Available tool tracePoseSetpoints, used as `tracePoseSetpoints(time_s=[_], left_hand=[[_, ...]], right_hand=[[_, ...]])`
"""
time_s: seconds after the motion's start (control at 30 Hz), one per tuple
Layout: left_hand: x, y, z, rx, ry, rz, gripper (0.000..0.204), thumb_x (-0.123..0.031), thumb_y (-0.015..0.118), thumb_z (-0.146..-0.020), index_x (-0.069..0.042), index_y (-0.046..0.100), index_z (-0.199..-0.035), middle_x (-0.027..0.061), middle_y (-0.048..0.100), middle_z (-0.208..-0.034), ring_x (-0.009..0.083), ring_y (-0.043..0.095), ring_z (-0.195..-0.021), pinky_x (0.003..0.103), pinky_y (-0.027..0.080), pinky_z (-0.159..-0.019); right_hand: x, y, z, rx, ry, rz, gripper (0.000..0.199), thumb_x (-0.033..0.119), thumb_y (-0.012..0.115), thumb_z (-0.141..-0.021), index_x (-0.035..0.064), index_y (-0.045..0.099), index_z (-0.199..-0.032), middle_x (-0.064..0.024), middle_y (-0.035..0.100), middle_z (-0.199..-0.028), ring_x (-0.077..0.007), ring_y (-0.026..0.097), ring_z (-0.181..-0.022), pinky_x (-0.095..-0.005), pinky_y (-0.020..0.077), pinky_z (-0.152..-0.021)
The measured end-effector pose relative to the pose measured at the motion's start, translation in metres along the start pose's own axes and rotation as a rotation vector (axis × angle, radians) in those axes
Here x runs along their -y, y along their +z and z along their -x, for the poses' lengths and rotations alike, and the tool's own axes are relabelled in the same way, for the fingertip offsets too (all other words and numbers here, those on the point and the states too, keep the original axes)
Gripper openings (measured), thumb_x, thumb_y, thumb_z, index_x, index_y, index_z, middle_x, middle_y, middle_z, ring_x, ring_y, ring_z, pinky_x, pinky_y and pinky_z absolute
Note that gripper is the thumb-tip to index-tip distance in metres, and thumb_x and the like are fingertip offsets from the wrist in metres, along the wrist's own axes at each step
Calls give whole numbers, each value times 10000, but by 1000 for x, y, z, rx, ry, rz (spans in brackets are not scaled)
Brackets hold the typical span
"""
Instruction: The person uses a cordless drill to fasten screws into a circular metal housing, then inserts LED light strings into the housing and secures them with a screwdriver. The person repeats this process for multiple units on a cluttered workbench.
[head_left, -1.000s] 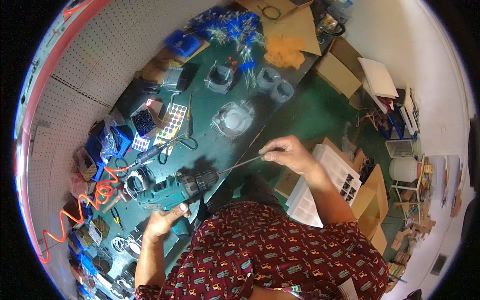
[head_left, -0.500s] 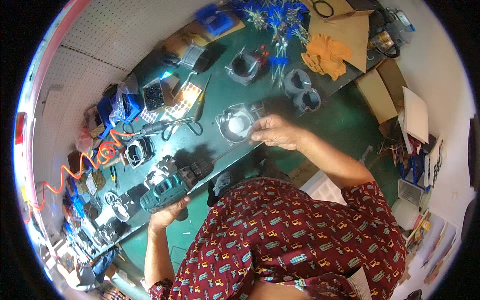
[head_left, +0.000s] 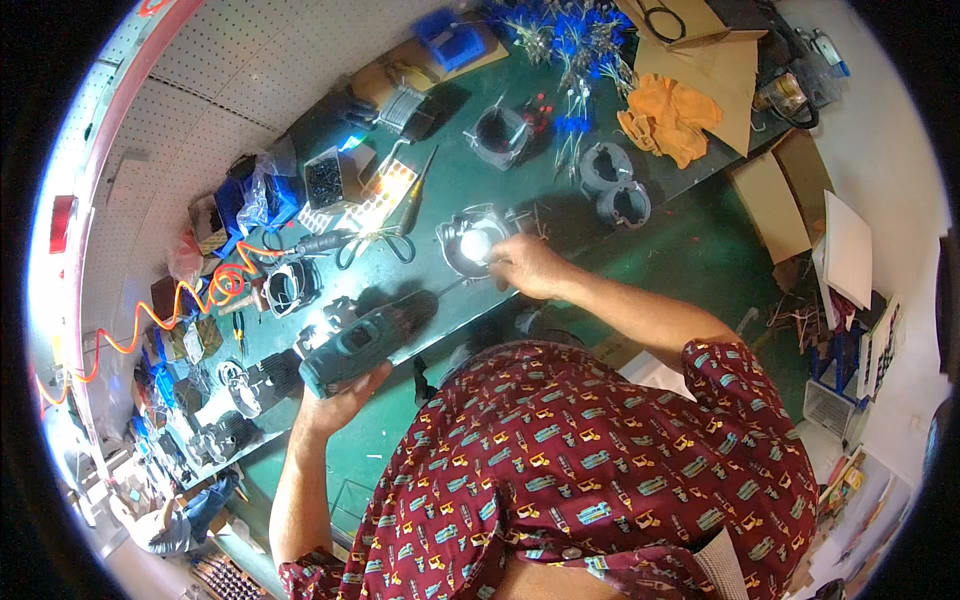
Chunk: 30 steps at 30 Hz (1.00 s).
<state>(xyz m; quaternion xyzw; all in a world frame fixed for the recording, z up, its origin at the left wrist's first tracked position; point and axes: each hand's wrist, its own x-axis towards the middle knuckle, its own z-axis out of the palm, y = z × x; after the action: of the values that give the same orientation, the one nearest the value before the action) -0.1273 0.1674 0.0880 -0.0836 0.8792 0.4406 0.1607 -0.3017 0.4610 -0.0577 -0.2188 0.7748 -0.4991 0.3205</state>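
My left hand [head_left: 345, 396] is wrapped round a teal power drill [head_left: 345, 352] at the bench's near edge. A thin straight rod [head_left: 455, 287] runs from the drill's dark front toward my right hand. My right hand [head_left: 528, 268] is closed at the near right rim of a grey metal casing [head_left: 452, 245]. Its fingertips are pressed together, hiding whatever they may hold. The casing lies on the bench, with a bright round area inside it.
Two joined grey rings [head_left: 627, 204] and another grey ring-shaped casing [head_left: 497, 137] lie farther back. Orange gloves [head_left: 670, 118] rest on cardboard. A screwdriver [head_left: 421, 190] lies near a box of small dark parts [head_left: 323, 182]. An orange coiled cord [head_left: 228, 285] hangs at left.
My right hand has turned and moved slightly toward the casing's near rim, fingers now curled in. The drill in my left hand has tilted and shifted slightly up and right.
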Motion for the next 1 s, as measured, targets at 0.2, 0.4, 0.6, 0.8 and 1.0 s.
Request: tracePoseSetpoints(time_s=[0.2,0.4,0.6,0.8,1.0], left_hand=[[-22,-4,-26,26,245,-183,269,-163,805,-813,-30,710,-1026,105,716,-789,183,654,-665,333,530,-631],[-29,-4,-37,82,80,-225,408,-223,829,-781,-64,693,-1130,170,715,-1014,286,695,-909,388,546,-791],[-51,-8,-43,106,67,-364,446,-246,841,-765,-60,691,-1142,179,710,-1030,322,696,-941,396,553,-813],[-115,-11,-59,169,175,-634,476,-237,843,-737,-44,689,-1143,172,707,-973,348,673,-916,438,521,-806],[-99,-9,-59,151,278,-694,678,-214,891,-667,-61,623,-1270,167,653,-1064,356,637,-991,460,485,-869]], right_hand=[[-11,10,6,181,53,15,192,28,628,-904,-30,662,-1084,-134,706,-879,-181,683,-730,-343,534,-673],[-19,15,8,34,14,-82,172,102,616,-933,-23,671,-1036,-138,705,-881,-214,687,-781,-370,535,-708],[-9,-28,1,-657,-194,181,356,310,713,-865,38,700,-1094,-200,704,-980,-351,693,-884,-440,546,-759],[-47,-9,-35,-640,-173,247,357,314,750,-815,72,740,-1078,-183,724,-905,-358,693,-827,-428,553,-787],[-39,-1,-38,-703,-156,261,274,288,732,-825,85,751,-1008,-192,723,-918,-389,696,-830,-441,561,-827]])
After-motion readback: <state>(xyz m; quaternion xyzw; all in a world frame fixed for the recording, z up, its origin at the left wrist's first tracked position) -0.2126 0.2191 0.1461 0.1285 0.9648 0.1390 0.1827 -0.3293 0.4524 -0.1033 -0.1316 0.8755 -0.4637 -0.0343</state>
